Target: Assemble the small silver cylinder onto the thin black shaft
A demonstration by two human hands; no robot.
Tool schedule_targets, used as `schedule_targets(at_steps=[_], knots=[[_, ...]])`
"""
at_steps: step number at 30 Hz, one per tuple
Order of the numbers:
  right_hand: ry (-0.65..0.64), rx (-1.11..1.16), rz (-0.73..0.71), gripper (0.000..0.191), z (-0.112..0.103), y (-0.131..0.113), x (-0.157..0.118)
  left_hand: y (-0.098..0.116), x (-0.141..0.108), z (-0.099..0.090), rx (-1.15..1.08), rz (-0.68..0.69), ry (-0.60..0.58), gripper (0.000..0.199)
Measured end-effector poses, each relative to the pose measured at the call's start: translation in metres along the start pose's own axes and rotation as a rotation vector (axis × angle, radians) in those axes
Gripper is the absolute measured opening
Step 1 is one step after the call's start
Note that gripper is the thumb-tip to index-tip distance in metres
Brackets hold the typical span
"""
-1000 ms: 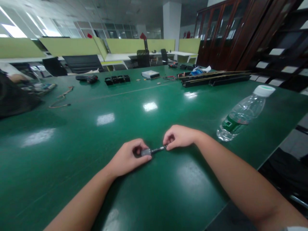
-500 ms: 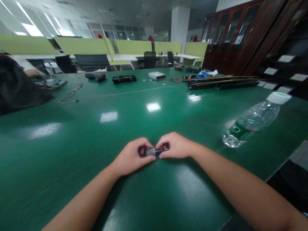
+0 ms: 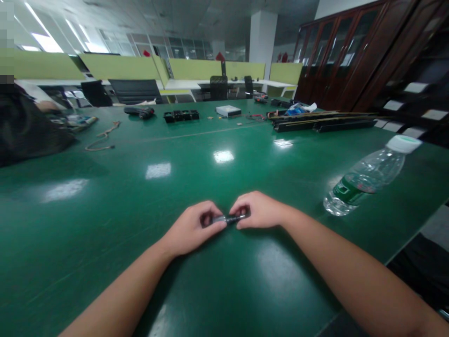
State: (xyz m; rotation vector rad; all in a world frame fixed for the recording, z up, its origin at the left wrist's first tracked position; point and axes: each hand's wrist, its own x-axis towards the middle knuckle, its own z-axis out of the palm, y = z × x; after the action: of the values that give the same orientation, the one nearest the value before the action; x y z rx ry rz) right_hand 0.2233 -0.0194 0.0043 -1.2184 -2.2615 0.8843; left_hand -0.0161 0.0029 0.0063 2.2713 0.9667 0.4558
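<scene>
Left grip (image 3: 192, 229), bare-handed, has the grey end of a small tool (image 3: 231, 218) between thumb and fingers, and the right grip (image 3: 261, 210) is curled round the thin shaft, can't tell if it's actually touching. White-capped bottle (image 3: 365, 177) stands off to the right on the same shiny green worktop (image 3: 196, 173). Further back there's a cable (image 3: 101, 137), a flat box (image 3: 228, 110) and some black rails (image 3: 345, 125).
</scene>
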Motion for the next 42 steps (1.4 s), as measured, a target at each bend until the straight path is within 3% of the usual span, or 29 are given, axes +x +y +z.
schedule_targets(at_steps=[21, 42], knots=[[0.03, -0.03, -0.058, 0.019, 0.0081, -0.0084, 0.0001, 0.0028, 0.001, -0.0002, 0.044, 0.007, -0.003, 0.028], [-0.033, 0.003, -0.013, 0.016, -0.0006, -0.0035, -0.0025, 0.0024, 0.0011, 0.0, 0.023, 0.006, -0.016, 0.027]])
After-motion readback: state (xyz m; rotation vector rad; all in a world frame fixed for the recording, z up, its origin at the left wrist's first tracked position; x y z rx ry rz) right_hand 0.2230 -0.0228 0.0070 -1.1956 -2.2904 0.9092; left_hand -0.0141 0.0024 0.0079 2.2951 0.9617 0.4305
